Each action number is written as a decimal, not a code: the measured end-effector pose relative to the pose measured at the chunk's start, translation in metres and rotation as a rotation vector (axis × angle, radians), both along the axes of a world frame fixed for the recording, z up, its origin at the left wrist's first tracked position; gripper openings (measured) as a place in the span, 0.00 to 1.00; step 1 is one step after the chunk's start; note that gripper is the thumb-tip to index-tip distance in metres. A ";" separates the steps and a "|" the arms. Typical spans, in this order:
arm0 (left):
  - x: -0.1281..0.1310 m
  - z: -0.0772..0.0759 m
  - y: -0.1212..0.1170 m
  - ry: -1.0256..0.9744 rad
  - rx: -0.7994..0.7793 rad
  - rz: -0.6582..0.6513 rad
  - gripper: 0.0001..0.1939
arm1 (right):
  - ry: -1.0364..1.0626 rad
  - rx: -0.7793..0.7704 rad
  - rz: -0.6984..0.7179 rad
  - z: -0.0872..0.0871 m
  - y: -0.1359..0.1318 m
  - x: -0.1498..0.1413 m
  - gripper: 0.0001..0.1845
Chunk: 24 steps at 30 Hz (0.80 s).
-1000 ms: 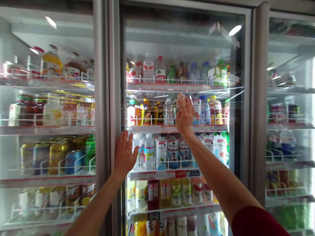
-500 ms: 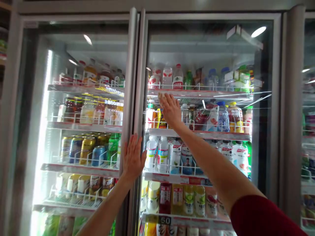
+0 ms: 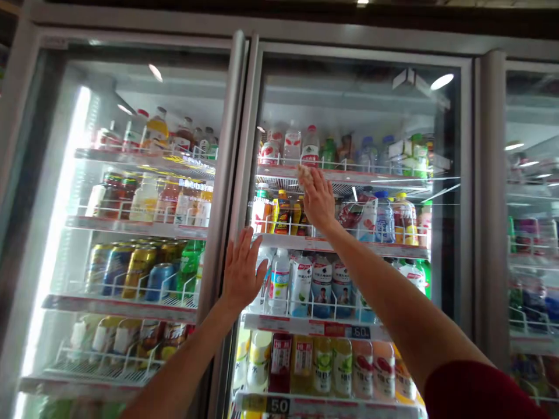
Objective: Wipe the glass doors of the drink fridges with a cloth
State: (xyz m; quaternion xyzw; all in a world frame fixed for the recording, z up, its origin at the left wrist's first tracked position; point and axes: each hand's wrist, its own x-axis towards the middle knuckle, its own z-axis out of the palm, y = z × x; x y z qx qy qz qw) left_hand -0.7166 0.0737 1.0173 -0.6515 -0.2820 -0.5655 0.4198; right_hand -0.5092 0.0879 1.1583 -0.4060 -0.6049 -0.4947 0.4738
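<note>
My left hand (image 3: 242, 273) rests flat with fingers spread against the door frame (image 3: 238, 209) where the two cooler doors meet. Higher up, my right hand (image 3: 319, 201) lies on the glass door (image 3: 349, 93) of the right-hand cooler section. Under its fingertips a small pale bit of cloth (image 3: 304, 176) shows; most of it is covered by the fingers. Behind the glass, close to that hand, are a red-capped bottle (image 3: 310, 146) and a yellow-and-black bottle (image 3: 282, 213).
The left glass door (image 3: 144, 64) has a metal handle (image 3: 227, 157) along its right edge. Inside both sections, wire-fronted shelves hold several rows of bottles and cans (image 3: 140, 267). A thick metal post (image 3: 488, 174) separates another cooler section on the right.
My right hand has slid to the right across the glass with the cloth. My left hand stays against the frame. The view has tilted and shifted slightly.
</note>
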 end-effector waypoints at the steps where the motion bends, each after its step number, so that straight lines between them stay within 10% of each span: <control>1: 0.006 0.004 0.001 0.008 0.007 -0.008 0.29 | -0.057 -0.014 -0.003 -0.011 -0.002 0.002 0.25; 6: 0.031 0.033 0.013 0.041 0.024 -0.008 0.27 | -0.511 -0.095 0.000 -0.069 -0.010 0.032 0.23; 14: 0.073 0.078 0.044 -0.142 -0.076 0.004 0.27 | 0.487 0.353 -0.048 0.010 -0.041 0.208 0.24; 21: 0.076 0.073 0.045 -0.146 -0.092 -0.027 0.29 | 0.037 0.097 -0.034 -0.062 -0.022 0.153 0.19; 24: 0.076 0.074 0.044 -0.133 -0.109 -0.030 0.30 | 0.048 0.085 -0.048 -0.060 -0.039 0.192 0.19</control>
